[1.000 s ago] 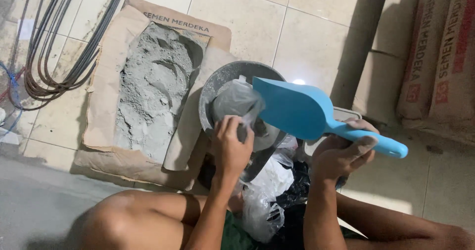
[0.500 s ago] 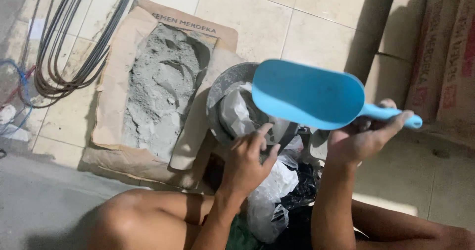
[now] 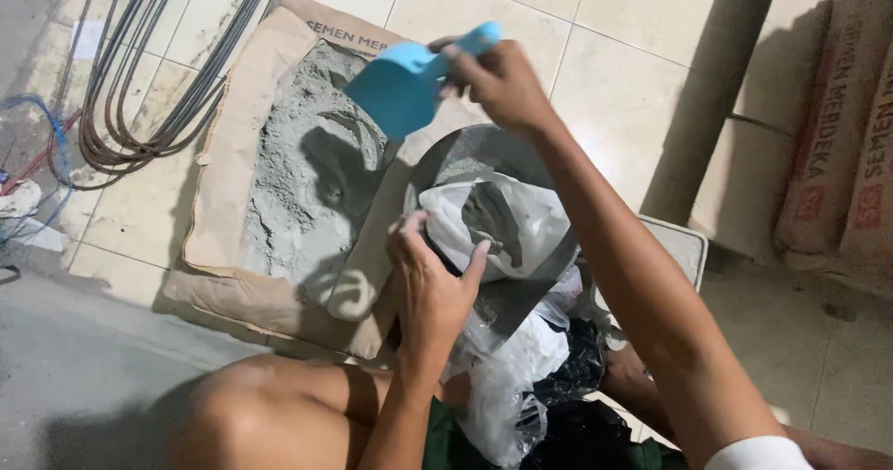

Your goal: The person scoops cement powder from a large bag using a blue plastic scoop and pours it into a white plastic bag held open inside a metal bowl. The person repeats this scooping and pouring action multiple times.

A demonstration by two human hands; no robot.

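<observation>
Nearest, low in the view: a bare knee and a heap of spare plastic bags, white and black, bunched between the legs. Loose film there could snag the left wrist or slide underfoot.

Just beyond, left hand closed on the near rim of a thin white plastic bag, pinching it open. Bag seated inside a round metal pan, some grey powder already in its bottom. Mouth held from one side only, far rim slack: likely to fold inward, so a poured load could land on the film's outside or in the pan instead. Thin film, heavy powder: risk of stretching or tearing at the pinch.

Further out, to the left, right hand wrapped tight round the handle of a blue plastic scoop, blade tipped down toward the open cement sack lying flat on the tiled floor. Arm crossing over the pan and bag: a dropped elbow could knock the bag's rim from the left hand's grip. Overfilled scoop carried back across that gap could shed powder on the tiles and raise dust toward the face.

Far left, coiled steel rods; far right, stacked full sacks, well apart from the work.
</observation>
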